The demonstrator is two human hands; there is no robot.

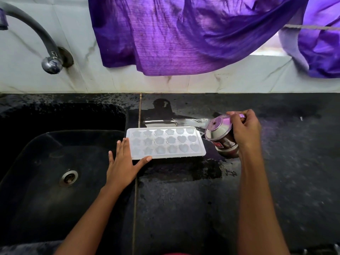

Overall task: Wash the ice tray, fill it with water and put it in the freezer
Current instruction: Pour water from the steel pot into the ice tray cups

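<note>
A white ice tray (165,142) with star, flower and heart moulds lies flat on the wet black counter, just right of the sink. My left hand (123,162) rests against the tray's left end with straight fingers, and the thumb touches its front edge. My right hand (243,129) grips a small steel jug (220,137) by its handle. The jug is tilted on its side at the tray's right end, its mouth turned toward the tray. Several moulds look glossy, as if holding water.
A black sink (55,162) with a drain (68,177) lies to the left, under a grey tap (49,61). Water is pooled on the counter (184,199) behind and around the tray. A purple cloth (174,34) hangs over the tiled wall behind.
</note>
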